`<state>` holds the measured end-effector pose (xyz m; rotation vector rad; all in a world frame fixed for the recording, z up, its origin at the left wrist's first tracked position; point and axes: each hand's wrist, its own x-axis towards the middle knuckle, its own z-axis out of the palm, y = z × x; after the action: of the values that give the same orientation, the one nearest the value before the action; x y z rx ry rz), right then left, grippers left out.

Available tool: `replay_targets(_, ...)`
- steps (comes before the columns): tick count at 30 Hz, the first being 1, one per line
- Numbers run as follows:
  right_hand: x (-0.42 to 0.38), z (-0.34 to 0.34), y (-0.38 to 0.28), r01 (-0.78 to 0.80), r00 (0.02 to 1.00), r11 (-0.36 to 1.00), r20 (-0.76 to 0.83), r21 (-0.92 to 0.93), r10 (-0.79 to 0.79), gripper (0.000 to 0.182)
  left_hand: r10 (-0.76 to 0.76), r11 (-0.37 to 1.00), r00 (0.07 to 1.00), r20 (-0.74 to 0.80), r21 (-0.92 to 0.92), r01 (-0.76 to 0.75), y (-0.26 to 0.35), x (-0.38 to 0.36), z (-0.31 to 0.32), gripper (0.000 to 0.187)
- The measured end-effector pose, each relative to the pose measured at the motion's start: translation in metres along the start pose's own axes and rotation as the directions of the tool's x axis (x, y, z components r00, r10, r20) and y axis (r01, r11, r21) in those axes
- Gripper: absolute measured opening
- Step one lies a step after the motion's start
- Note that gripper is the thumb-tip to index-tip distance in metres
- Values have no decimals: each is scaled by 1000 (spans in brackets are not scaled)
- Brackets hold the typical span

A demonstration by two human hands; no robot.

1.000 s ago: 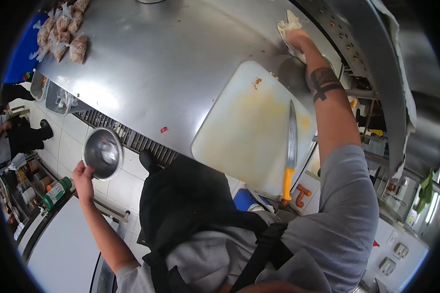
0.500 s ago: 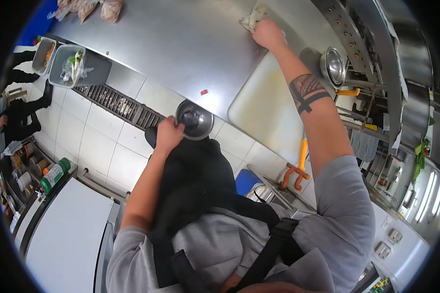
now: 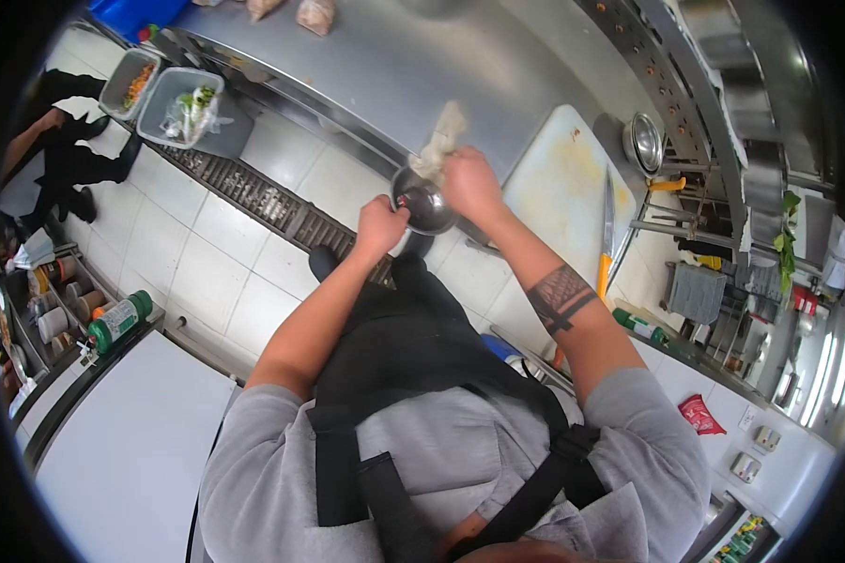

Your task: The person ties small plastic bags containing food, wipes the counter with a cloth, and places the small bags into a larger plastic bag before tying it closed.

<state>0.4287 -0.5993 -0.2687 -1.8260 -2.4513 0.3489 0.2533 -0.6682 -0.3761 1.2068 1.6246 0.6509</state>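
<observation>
Head cam: L fingers point(image 3: 396, 221) on bowl point(image 3: 426, 208) rim, cloth point(image 3: 443, 133) in R fingers point(image 3: 454, 176).

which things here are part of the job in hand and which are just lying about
In hand or close by:
- metal bowl, held by the left hand
- cloth, in the right hand
- steel table

Seemingly just lying about:
- cutting board
- knife on it
- bagged food
- bowls beyond the board

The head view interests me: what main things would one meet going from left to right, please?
Large green bottle, bagged food, left hand, right hand, long knife, nested metal bowls, red packet.
</observation>
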Motion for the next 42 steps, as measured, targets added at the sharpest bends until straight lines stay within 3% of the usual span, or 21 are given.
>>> replay_targets(2, 2, -21, -3, -87, 996, 983, 2, 160, 87, 16, -45, 997, 995, 85, -62, 50, 1, 1, -17, 22)
replay_targets(4, -4, -38, 1, -23, 945, 975, -314, 222, 93, 16, -72, 992, 990, 120, -96, 84, 8, -3, -41, 23)
replay_targets(6, -10, -71, -2, -140, 898, 920, -344, 367, 274, 19, -94, 986, 983, 159, -121, 113, 3, -2, -60, 24)
replay_targets(8, -13, -92, -2, -138, 844, 948, -467, 288, 265, 25, -72, 983, 985, 156, -153, 96, -8, 5, -72, 21)
replay_targets(9, -13, -91, -7, -133, 839, 946, -474, 295, 266, 25, -77, 986, 985, 156, -133, 99, -12, 8, -81, 22)
replay_targets(11, -12, -87, -15, -399, 807, 882, -362, 250, 467, 36, -99, 981, 985, 143, -150, 120, -21, 13, -95, 22)
replay_targets(12, -7, -66, -10, -399, 804, 879, -361, 260, 472, 36, -124, 973, 983, 133, -175, 147, -25, 17, -103, 22)
replay_targets(14, 10, 18, 16, -317, 856, 933, -476, -174, 202, 51, -153, 975, 981, 123, -141, 170, -28, 25, -120, 22)
replay_targets(15, 23, 46, 28, -302, 896, 951, -358, -61, 261, 60, -184, 973, 977, 112, -123, 197, -29, 30, -128, 21)
replay_targets(18, 97, 54, 25, -393, 832, 920, -424, 7, 358, 58, -204, 975, 976, 77, -76, 210, -36, 45, -150, 21)
replay_targets(22, 236, 56, 27, -275, 841, 961, -479, 21, 251, 50, -258, 965, 966, 22, -44, 259, -36, 67, -178, 23)
replay_targets(23, 273, 54, 21, -242, 849, 969, -471, 57, 240, 49, -264, 958, 964, 20, -113, 265, -61, 79, -177, 22)
replay_targets(27, 410, 45, 0, 38, 919, 994, -395, 102, 5, 49, -252, 965, 967, 27, -67, 253, -47, 101, -212, 20)
replay_targets(28, 431, 48, -1, 33, 925, 993, -380, 117, 14, 49, -271, 961, 962, 30, -57, 272, -50, 108, -218, 20)
replay_targets(30, 455, 53, -1, 267, 922, 958, -318, 103, -223, 49, -230, 973, 973, 13, 1, 230, -53, 123, -228, 15)
replay_targets(32, 446, 54, 6, 313, 924, 940, -271, 132, -270, 49, -246, 969, 969, 21, 22, 246, -50, 133, -238, 16)
replay_targets(34, 408, 51, 5, 473, 866, 870, -253, 139, -431, 47, -232, 972, 973, 5, 41, 231, -50, 141, -245, 18)
replay_targets(37, 336, 58, -5, 431, 886, 900, -221, 62, -408, 47, -222, 975, 975, 25, 4, 222, -47, 154, -253, 21)
replay_targets(41, 232, 76, -85, 214, 955, 928, -264, 304, -134, 46, -137, 991, 989, 60, 20, 136, -68, 172, -264, 23)
replay_targets(42, 214, 67, -123, 179, 957, 940, -274, 291, -97, 42, -113, 993, 989, 98, 27, 111, -65, 175, -268, 23)
